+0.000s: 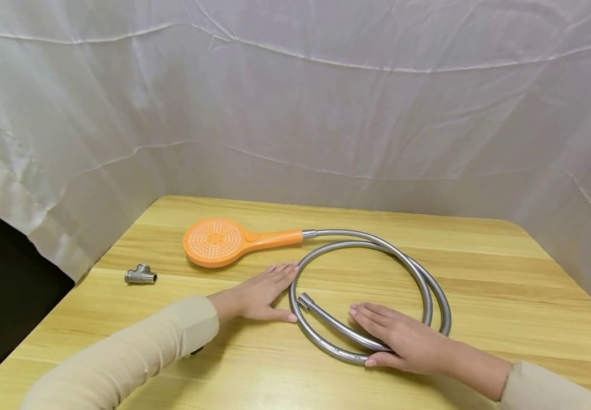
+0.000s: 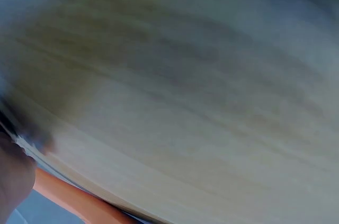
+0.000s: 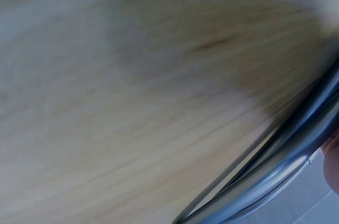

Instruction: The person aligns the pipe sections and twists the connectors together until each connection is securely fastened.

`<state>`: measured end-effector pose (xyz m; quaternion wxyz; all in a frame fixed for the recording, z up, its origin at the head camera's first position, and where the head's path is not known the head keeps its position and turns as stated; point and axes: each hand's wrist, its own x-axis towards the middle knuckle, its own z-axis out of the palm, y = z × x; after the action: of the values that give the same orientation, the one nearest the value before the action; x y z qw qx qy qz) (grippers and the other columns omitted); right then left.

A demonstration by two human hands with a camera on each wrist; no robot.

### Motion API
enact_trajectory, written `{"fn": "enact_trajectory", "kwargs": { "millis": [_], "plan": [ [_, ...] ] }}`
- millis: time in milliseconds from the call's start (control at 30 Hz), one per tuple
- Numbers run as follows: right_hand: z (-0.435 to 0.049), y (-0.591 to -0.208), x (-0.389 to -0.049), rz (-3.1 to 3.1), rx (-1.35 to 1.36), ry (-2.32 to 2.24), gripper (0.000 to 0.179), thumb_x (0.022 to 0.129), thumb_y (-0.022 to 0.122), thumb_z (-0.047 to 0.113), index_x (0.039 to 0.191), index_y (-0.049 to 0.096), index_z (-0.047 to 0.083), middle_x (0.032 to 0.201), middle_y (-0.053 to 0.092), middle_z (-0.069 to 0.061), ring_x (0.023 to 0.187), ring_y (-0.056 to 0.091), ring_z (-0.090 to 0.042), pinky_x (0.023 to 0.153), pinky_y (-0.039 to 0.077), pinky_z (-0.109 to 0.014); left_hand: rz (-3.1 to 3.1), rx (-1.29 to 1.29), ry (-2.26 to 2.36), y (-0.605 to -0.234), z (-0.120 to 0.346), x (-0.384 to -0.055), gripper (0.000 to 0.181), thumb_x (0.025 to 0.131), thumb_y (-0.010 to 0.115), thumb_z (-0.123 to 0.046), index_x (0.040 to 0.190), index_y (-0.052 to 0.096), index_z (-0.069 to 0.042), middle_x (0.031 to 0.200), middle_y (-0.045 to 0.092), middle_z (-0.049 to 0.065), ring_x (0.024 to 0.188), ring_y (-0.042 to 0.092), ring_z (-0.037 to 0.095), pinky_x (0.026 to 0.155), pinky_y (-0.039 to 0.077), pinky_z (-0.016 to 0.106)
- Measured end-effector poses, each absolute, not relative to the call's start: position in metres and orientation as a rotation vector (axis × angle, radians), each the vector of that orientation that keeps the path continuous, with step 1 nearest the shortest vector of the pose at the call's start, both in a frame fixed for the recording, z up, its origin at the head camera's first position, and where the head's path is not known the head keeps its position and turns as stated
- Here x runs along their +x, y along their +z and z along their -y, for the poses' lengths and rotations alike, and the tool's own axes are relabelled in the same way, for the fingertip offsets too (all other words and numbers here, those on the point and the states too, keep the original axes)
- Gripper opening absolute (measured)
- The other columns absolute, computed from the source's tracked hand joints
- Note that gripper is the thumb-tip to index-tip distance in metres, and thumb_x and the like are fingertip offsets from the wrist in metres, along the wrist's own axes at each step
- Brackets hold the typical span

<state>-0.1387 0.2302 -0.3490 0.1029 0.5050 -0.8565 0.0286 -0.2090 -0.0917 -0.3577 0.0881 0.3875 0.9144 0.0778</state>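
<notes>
A grey metallic shower hose (image 1: 347,244) lies coiled on the wooden table, joined at its upper end to an orange shower head (image 1: 216,242). The shower head lies with its nozzle face up; part of its orange handle (image 2: 79,200) enters the left wrist view. My left hand (image 1: 265,293) rests flat at the coil's left side, fingertips touching the hose. With fingers stretched out, my right hand (image 1: 403,339) lies over the coil's lower right, covering part of it. The hose's free end, a metal connector (image 1: 305,301), points up and left inside the coil, between my hands.
A small metal T-shaped fitting (image 1: 140,274) lies on the left of the table (image 1: 505,273). Pale fabric (image 1: 326,125) hangs behind the table and along its sides. Beyond the left edge is a dark gap (image 1: 3,296).
</notes>
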Motion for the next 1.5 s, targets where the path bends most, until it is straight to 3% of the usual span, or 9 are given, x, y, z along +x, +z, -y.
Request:
{"fn": "enact_trajectory", "kwargs": {
  "millis": [233, 500, 1000, 1233, 1500],
  "plan": [
    [-0.229, -0.346, -0.138, 2.626, 1.485, 0.109, 0.066, 0.092, 0.050, 0.047, 0.142, 0.036, 0.006, 0.142, 0.045, -0.010, 0.126, 0.047, -0.030, 0.094, 0.048, -0.045, -2.737, 1.163, 0.271, -0.357, 0.105, -0.205, 0.096, 0.085, 0.047, -0.064, 0.148, 0.010, -0.002, 0.155, 0.009, 0.016, 0.144, 0.011, 0.030, 0.118, 0.011, 0.043],
    [-0.223, -0.337, -0.139, 2.816, 1.402, 0.251, 0.061, 0.094, 0.045, 0.047, 0.138, 0.042, 0.004, 0.139, 0.048, -0.011, 0.126, 0.046, -0.030, 0.096, 0.045, -0.048, -2.809, 1.175, 0.327, -0.349, 0.136, -0.196, 0.084, 0.086, 0.052, -0.057, 0.143, 0.030, 0.001, 0.149, 0.028, 0.020, 0.138, 0.026, 0.036, 0.114, 0.021, 0.050],
    [-0.194, -0.326, -0.137, 2.931, 1.227, 0.537, 0.055, 0.095, 0.047, 0.043, 0.132, 0.050, 0.003, 0.127, 0.058, -0.011, 0.116, 0.055, -0.027, 0.092, 0.049, -0.044, -2.950, 1.054, 0.367, -0.343, 0.176, -0.186, 0.075, 0.085, 0.058, -0.051, 0.136, 0.042, 0.002, 0.140, 0.043, 0.021, 0.130, 0.039, 0.038, 0.107, 0.030, 0.057],
    [-0.176, -0.328, -0.137, 2.900, 1.112, 0.610, 0.046, 0.092, 0.056, 0.031, 0.127, 0.054, 0.000, 0.117, 0.063, -0.011, 0.106, 0.059, -0.023, 0.087, 0.053, -0.038, -3.041, 0.979, 0.355, -0.341, 0.195, -0.182, 0.071, 0.083, 0.062, -0.049, 0.132, 0.047, 0.000, 0.136, 0.047, 0.020, 0.126, 0.043, 0.038, 0.104, 0.034, 0.056],
    [-0.162, -0.328, -0.138, 2.862, 1.043, 0.678, 0.044, 0.090, 0.060, 0.021, 0.126, 0.053, -0.002, 0.122, 0.060, -0.017, 0.110, 0.058, -0.031, 0.089, 0.051, -0.042, -3.100, 0.927, 0.374, -0.341, 0.211, -0.173, 0.068, 0.084, 0.062, -0.049, 0.129, 0.051, 0.001, 0.133, 0.051, 0.020, 0.123, 0.046, 0.039, 0.101, 0.037, 0.056]
  ]
}}
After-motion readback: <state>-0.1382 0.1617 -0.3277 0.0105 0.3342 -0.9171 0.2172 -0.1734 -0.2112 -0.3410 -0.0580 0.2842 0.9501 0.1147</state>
